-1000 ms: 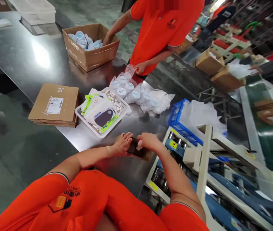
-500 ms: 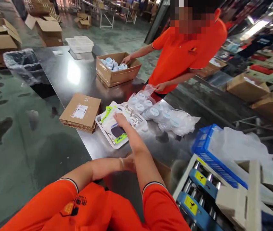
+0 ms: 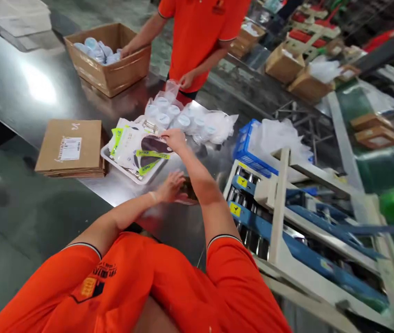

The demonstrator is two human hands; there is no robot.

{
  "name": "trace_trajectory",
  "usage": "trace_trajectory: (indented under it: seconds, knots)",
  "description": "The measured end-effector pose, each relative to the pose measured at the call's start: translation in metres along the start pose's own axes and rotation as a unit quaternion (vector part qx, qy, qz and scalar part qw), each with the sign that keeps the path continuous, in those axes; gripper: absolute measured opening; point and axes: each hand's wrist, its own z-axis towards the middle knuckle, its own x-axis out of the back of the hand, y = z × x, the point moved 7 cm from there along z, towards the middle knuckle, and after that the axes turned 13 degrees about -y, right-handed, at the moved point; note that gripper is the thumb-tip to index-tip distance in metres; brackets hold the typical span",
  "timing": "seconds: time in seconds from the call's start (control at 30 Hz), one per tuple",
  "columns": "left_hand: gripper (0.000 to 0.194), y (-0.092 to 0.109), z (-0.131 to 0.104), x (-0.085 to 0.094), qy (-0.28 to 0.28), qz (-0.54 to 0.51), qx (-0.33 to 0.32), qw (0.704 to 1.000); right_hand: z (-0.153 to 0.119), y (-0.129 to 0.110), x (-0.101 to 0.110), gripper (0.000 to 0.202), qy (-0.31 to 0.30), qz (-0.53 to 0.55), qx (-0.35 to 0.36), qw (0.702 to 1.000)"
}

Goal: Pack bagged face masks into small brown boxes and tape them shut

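Note:
My right hand (image 3: 175,139) pinches the edge of a flat white plastic packet (image 3: 153,144) with a dark window and a lime-green strip. This packet is raised over a white basket (image 3: 145,179), where more such packets (image 3: 125,145) lie overlapping. Nearer to my body, my left hand (image 3: 171,187) hovers above the metal table with its fingers spread, holding nothing. Beside its fingertips is a brown cardboard piece (image 3: 189,190), partly covered by my right forearm.
Flattened cartons (image 3: 71,148) are stacked left of the basket. A co-worker (image 3: 200,41) reaches into a carton (image 3: 109,76) of round white-lidded items and touches bagged ones (image 3: 183,121). At right stand a blue crate (image 3: 248,143) and a roller conveyor (image 3: 252,217).
The view has swung right and closer to the table. My right hand has lifted one packet's edge from the basket pile. My left hand has come out from behind my right forearm, fingers spread.

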Motion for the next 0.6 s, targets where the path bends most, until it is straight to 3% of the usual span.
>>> trace_trajectory:
  seconds: [0.1,0.17,0.23,0.3,0.37,0.47,0.6]
  knots:
    - [0.044,-0.020,-0.007,-0.003,0.087,-0.102,0.040,0.990,-0.090,0.044,0.033,0.047,0.107,0.010,-0.060,0.992]
    - [0.046,-0.035,-0.017,-0.007,0.155,-0.177,0.082,0.968,-0.158,0.058,0.034,0.050,0.144,-0.012,-0.097,0.985]
    - [0.050,-0.049,-0.027,-0.011,0.206,-0.246,0.121,0.939,-0.215,0.056,0.015,0.052,0.142,-0.040,-0.115,0.982]
    - [0.050,-0.057,-0.031,-0.013,0.222,-0.279,0.140,0.924,-0.248,0.045,-0.022,0.052,0.087,-0.054,-0.107,0.989]
    - [0.045,-0.061,-0.030,-0.012,0.218,-0.301,0.146,0.917,-0.259,0.035,-0.068,0.048,-0.016,-0.049,-0.096,0.994]
    - [0.036,-0.069,-0.026,-0.008,0.210,-0.376,0.174,0.886,-0.247,0.040,-0.122,0.040,-0.173,-0.004,-0.111,0.979]
    - [0.032,-0.075,-0.027,0.002,0.212,-0.423,0.228,0.851,-0.205,0.068,-0.143,0.020,-0.270,0.079,-0.122,0.952]
